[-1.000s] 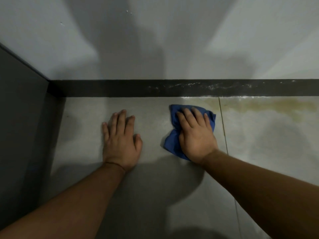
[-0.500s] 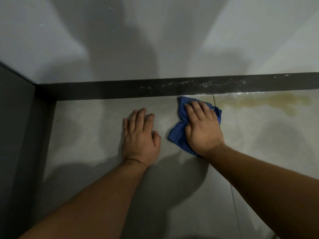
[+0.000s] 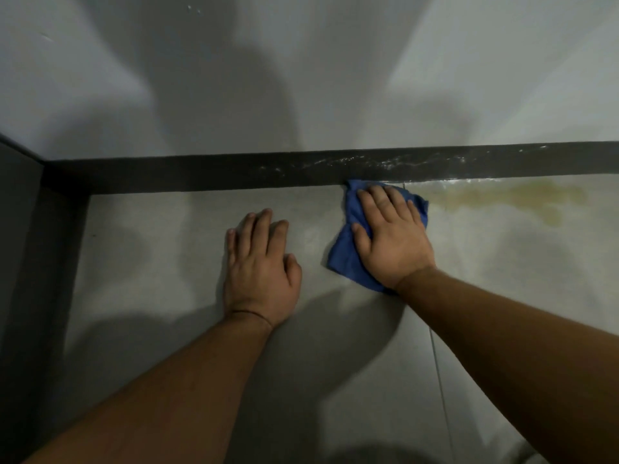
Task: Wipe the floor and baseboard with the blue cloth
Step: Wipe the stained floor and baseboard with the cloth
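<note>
My right hand (image 3: 392,239) lies flat on the blue cloth (image 3: 345,259) and presses it onto the grey tiled floor (image 3: 160,256). The cloth's far edge touches the foot of the dark baseboard (image 3: 207,172). White smears mark the baseboard above and to the right of the cloth. A yellowish stain (image 3: 509,197) spreads over the floor just right of the cloth, along the baseboard. My left hand (image 3: 261,266) rests palm down on the floor to the left of the cloth, fingers spread, holding nothing.
A pale wall (image 3: 301,78) rises behind the baseboard. A dark vertical panel (image 3: 23,262) closes off the left side and meets the baseboard in a corner. A tile joint (image 3: 438,380) runs toward me under my right forearm.
My right hand has pushed the blue cloth forward across the floor until it reaches the baseboard. The left hand has stayed flat on the floor.
</note>
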{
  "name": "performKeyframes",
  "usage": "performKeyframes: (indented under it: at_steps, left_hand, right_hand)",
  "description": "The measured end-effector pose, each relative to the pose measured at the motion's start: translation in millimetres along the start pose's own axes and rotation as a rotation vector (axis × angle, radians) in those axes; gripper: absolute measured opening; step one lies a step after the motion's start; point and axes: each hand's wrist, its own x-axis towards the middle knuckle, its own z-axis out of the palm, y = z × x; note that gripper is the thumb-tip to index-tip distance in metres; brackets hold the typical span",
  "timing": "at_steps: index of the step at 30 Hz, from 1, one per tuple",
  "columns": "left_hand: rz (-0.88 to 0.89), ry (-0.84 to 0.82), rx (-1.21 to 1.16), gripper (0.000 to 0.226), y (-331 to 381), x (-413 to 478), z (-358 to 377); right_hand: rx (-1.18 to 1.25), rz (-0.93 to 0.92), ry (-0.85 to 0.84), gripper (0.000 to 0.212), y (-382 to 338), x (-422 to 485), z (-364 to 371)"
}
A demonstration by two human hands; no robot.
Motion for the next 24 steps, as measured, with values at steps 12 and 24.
performKeyframes:
  at_steps: [12,24]
  left_hand:
    - [-0.003,0.000,0.044,0.063,3.7,0.8,-2.0]
    - [-0.003,0.017,0.056,0.062,9.4,-3.2,1.0]
  right_hand:
    - [-0.033,-0.170,-0.037,0.062,-15.1,3.1,-2.0]
    - [0.050,-0.036,-0.019,0.060,1.7,-53.2,1.9]
